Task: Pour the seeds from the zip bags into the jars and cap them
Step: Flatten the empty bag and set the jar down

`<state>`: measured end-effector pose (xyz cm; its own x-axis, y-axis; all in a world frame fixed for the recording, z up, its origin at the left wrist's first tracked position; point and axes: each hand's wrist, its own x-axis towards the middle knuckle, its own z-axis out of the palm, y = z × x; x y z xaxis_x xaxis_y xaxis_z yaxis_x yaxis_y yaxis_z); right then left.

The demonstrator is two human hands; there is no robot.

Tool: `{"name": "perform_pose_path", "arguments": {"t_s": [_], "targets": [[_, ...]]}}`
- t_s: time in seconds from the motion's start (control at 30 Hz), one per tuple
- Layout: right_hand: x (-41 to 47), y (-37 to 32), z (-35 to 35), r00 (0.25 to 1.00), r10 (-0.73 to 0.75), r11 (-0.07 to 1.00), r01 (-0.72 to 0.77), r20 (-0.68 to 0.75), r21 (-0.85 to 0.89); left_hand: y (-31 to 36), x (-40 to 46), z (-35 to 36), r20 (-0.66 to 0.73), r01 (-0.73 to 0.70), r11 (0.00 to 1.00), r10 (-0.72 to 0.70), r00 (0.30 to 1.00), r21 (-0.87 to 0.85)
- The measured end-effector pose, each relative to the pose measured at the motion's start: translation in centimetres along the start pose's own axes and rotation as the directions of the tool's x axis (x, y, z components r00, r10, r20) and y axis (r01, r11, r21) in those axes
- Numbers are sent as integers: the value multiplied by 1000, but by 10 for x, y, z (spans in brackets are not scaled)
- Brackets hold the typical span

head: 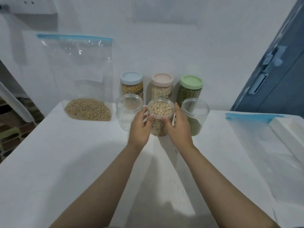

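An uncapped clear jar (pixel 160 111) full of pale seeds stands at the middle of the white table (pixel 65 153). My left hand (pixel 139 127) and my right hand (pixel 178 127) hold it from either side, fingers curled round its wall. An empty clear jar (pixel 127 109) stands just to its left. To its right, an open jar (pixel 195 116) holds green seeds partway up. Against the wall at the left leans a tall zip bag (pixel 82 79) with tan seeds at its bottom.
Three capped jars stand behind by the wall: blue lid (pixel 131 77), pink lid (pixel 162 79), green lid (pixel 191 81). An empty zip bag (pixel 256 137) lies flat at the right beside a white tray (pixel 289 129). A blue door (pixel 279 71) stands at far right.
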<state>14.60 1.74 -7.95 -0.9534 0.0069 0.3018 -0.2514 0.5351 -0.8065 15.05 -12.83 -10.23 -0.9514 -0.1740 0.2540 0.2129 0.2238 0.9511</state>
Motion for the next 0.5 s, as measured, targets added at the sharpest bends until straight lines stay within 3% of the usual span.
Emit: {"name": "perform_pose_path", "arguments": {"t_s": [0.1, 0.23, 0.33, 0.5], "targets": [[-16, -14, 4, 984, -124, 992, 119, -131, -51, 3, -20, -11, -181, -104, 985, 128, 975, 135], [-16, -45, 19, 977, -193, 981, 188, -96, -53, -4, -15, -41, -360, -119, 965, 199, 911, 232], [0, -72, 38, 989, -140, 990, 141, -44, 22, 0, 12, -66, -379, 43, 980, 34, 925, 193], [30, -98, 72, 994, 66, 989, -77, 90, 124, 8, 49, -88, -201, 233, 972, -224, 954, 23]]}}
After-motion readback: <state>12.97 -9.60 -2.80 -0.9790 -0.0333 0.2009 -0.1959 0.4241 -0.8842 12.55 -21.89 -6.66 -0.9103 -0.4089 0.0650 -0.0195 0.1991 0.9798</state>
